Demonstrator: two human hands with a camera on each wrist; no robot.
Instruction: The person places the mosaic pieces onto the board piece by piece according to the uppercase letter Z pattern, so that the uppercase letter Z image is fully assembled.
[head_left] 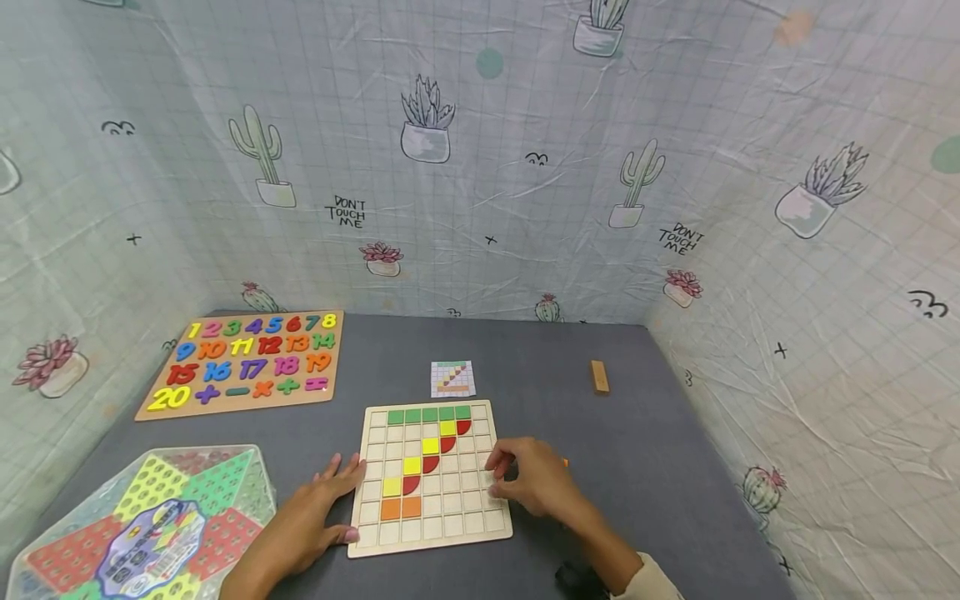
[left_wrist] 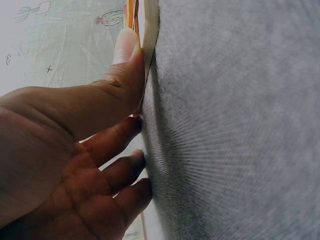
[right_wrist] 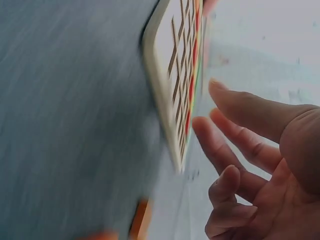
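A square wooden grid board [head_left: 457, 525] lies on the grey table, its cells partly filled with green, yellow, red and orange pieces. Green squares [head_left: 422, 415] line the top row; yellow squares [head_left: 412, 466] and red quarter-round pieces [head_left: 431, 464] step diagonally down to two orange squares [head_left: 401, 507]. My left hand [head_left: 307, 517] rests at the board's left edge, with the thumb [left_wrist: 127, 47] against the rim and the fingers spread. Over the right edge hovers my right hand [head_left: 534, 479], fingers loosely bent and apart, nothing between them in the right wrist view.
A small pattern card [head_left: 453, 379] lies behind the board. A number puzzle [head_left: 247, 358] is at back left, a clear-lidded box [head_left: 150, 525] at front left. A wooden block [head_left: 599, 377] stands at back right. An orange piece [head_left: 566, 463] peeks out beside my right hand.
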